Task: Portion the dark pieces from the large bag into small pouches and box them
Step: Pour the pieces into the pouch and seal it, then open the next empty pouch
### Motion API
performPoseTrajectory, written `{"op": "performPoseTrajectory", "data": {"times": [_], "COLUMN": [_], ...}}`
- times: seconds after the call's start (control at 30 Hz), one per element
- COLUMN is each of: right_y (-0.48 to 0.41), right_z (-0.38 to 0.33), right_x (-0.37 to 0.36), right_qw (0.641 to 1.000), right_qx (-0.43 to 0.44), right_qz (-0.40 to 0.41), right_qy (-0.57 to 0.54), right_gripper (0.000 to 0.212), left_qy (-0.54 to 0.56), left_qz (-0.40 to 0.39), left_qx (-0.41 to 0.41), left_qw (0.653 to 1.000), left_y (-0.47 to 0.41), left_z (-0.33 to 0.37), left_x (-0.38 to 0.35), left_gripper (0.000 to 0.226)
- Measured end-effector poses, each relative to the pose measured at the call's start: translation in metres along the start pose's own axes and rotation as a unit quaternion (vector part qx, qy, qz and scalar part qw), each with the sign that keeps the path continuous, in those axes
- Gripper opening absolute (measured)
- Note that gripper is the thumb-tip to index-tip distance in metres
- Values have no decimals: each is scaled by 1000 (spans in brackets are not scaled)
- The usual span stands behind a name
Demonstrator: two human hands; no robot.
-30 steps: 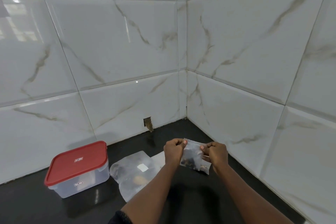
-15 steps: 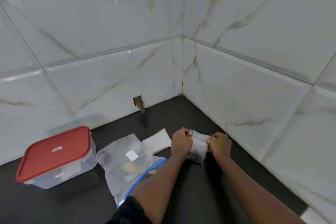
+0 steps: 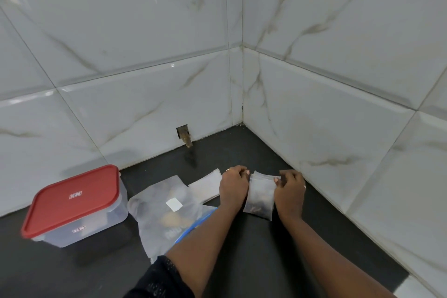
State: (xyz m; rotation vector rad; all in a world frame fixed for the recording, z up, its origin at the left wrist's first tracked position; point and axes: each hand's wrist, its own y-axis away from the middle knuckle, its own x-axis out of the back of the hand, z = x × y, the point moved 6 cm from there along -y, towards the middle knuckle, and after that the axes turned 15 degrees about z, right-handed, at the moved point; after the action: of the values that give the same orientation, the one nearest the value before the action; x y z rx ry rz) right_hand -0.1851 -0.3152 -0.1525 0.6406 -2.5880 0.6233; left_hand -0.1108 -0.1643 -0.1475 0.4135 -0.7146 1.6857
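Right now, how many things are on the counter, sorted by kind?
Box with red lid: 1
Large bag: 1
Filled pouch, gripped by left hand and right hand: 1
Stack of empty pouches: 1
Total: 4

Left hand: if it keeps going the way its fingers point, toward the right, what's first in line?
The left hand already pinches the small clear pouch of dark pieces at its top edge, so that comes first. Beyond it is the right hand on the other corner, then probably the white marbled wall tile; depth unclear.
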Motion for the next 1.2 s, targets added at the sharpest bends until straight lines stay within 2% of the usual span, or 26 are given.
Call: {"op": "performPoseTrajectory", "data": {"times": [0.07, 0.13, 0.23, 0.33, 0.47, 0.57, 0.7, 0.8, 0.87, 0.97, 1.1, 1.2], "right_y": [7, 16, 37, 65, 79, 78, 69, 61, 56, 53, 71, 87], "right_z": [-22, -41, -61, -71, -75, -73, -69, -70, -75, -89, -110, -118], "right_x": [0, -13, -50, -83, -103, -109, -107, -102, -96, -82, -58, -43], "right_qw": [996, 986, 966, 931, 930, 941, 952, 957, 967, 980, 970, 960], "right_qx": [87, 165, 225, 255, 189, 138, 88, 52, 12, -16, 19, 13], "right_qz": [21, 3, -123, -242, -257, -234, -211, -215, -206, -198, -220, -221], "right_qy": [-1, -7, 25, 102, 182, 201, 202, 188, 149, 28, -99, -172], "right_gripper": [16, 15, 17, 27, 40, 35, 18, 17, 17, 5, 9, 13], "left_qy": [-1, -17, -86, -171, -265, -281, -251, -195, -139, -56, -10, 1], "left_qz": [11, 22, 21, 3, -18, -29, -29, -14, 7, 32, -32, -45], "left_qx": [-1, 3, -16, -43, -47, -44, -41, -20, -4, 5, 2, 11], "left_qw": [1000, 1000, 996, 984, 963, 958, 967, 981, 990, 998, 999, 999], "left_y": [-9, -20, -35, -46, -53, -53, -53, -51, -49, -39, -18, -6], "left_z": [-2, -8, -20, -34, -55, -68, -74, -73, -67, -50, -31, -28], "left_x": [11, 24, 41, 56, 70, 72, 75, 80, 84, 95, 105, 117], "left_gripper": [24, 27, 36, 43, 36, 32, 33, 31, 29, 23, 41, 42]}}
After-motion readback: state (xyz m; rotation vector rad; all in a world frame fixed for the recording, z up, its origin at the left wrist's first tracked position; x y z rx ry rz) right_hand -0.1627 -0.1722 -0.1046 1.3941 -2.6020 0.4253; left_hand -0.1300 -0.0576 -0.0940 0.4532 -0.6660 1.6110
